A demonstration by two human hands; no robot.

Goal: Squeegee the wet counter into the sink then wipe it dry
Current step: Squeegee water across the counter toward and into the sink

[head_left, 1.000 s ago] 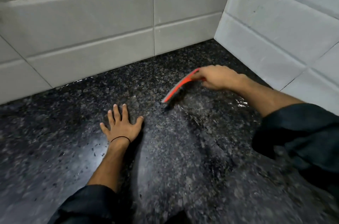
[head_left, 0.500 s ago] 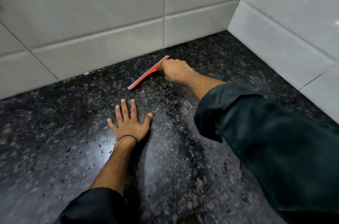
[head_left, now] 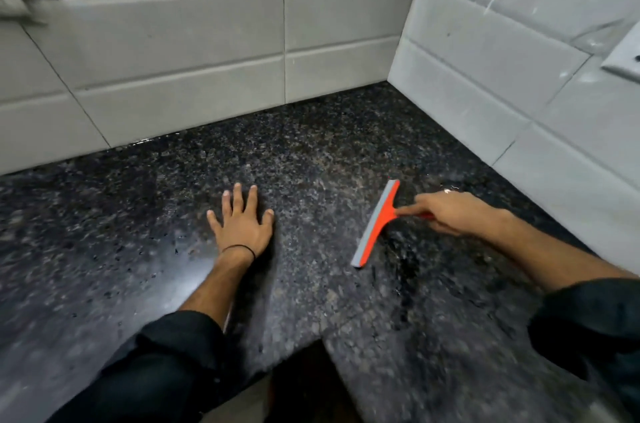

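Grey tiled walls (head_left: 173, 42) meet at the far right corner and close in the black speckled worktop (head_left: 311, 152). The worktop is wet: beads of water glint across its left part, and a dark smear lies just right of the blade. No sink shows from here, so I cannot tell which way the water must be pushed. My left hand (head_left: 240, 225) lies flat near the middle of the worktop, fingers (head_left: 238, 196) spread and released, holding nothing; I judge it props my weight as I lean in. My right hand (head_left: 453, 213), nearer the right wall, is grasping the red handle of the squeegee (head_left: 375, 225). The forefinger is laid along the handle, probably to press the blade down. The squeegee rests on the stone between my hands, its grey strip running from back toward the front edge. A thin black band (head_left: 239, 248) circles my left wrist.
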